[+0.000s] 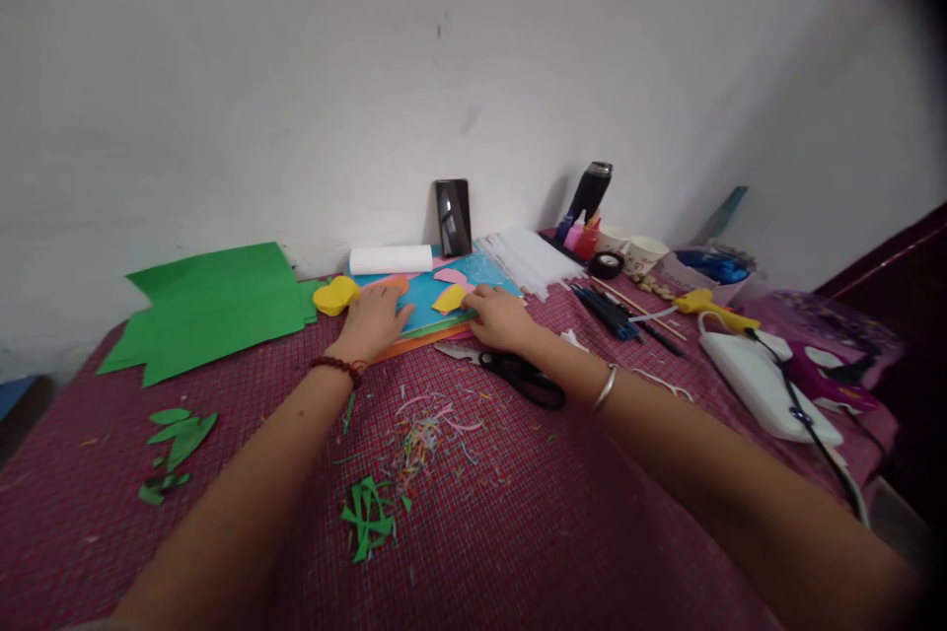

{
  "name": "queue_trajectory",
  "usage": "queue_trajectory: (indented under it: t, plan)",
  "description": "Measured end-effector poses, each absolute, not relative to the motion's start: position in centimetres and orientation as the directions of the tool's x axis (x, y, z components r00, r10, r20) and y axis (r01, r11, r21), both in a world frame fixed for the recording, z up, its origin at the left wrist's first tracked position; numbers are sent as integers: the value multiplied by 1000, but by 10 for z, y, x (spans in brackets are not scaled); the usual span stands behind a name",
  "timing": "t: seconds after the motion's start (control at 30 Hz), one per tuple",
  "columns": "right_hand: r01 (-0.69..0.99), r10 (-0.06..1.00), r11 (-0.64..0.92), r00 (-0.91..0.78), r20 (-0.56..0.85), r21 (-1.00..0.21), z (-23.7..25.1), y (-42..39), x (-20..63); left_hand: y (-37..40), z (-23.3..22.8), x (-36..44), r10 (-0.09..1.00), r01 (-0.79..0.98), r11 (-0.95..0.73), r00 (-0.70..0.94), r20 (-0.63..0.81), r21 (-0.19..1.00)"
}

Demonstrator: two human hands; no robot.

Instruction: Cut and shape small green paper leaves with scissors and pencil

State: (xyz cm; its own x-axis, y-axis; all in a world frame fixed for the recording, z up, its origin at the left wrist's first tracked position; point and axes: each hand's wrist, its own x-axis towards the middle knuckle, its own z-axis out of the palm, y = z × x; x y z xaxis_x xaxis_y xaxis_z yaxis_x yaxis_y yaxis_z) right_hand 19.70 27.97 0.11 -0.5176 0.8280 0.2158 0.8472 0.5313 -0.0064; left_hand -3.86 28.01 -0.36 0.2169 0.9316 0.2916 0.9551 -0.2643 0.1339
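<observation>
My left hand [374, 320] lies with its thumb apart from the fingers on a stack of coloured paper sheets [419, 308], blue uppermost. Its fingertips touch an orange paper cutout [398, 283], and a pile of yellow paper cutouts [336, 296] is just left of it. At the stack's right side rests my right hand [501, 317], fingers spread and slightly bent. Beside its fingertips are a yellow petal-shaped cutout [448, 299] and a pink cutout [450, 276]. Black-handled scissors [522, 379] lie partly under my right wrist.
Green sheets [222, 311] and green leaf cutouts [182, 436] lie at left. Paper scraps [421, 444] litter the front. A phone [453, 217] leans on the wall behind a white roll [391, 260]. To the right are white sheets [533, 256], a bottle [592, 189] and a yellow glue gun [714, 311].
</observation>
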Motion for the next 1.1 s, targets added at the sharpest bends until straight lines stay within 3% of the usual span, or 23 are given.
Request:
queue_trajectory:
  t: [0.2, 0.47, 0.67, 0.87, 1.0, 1.1]
  plan:
    - [842, 818, 539, -521, 245, -6, -2, 281, 186, 239, -9, -55, 918, 935, -330, 286, 276, 129]
    - [824, 800, 564, -525, 291, -63, -4, 293, 205, 233, -18, -84, 949, 916, -250, 168, 266, 315]
    - [815, 794, 562, -485, 367, -137, -6, 306, 207, 228, -31, -78, 896, 879, -268, 77, 438, 394]
    - [754, 736, 629, -499, 458, -188, -7, 288, 187, 219, -24, -70, 880, 947, -239, 116, 461, 217]
    - [615, 635, 763, -654, 410, -199, -13, 265, 177, 220, -19, -68, 872, 977, -175, 97, 479, 122]
    - [602, 626, 775, -687, 369, -193, -17, 258, 173, 222, -19, -65, 838, 975, -201, 123, 531, 93]
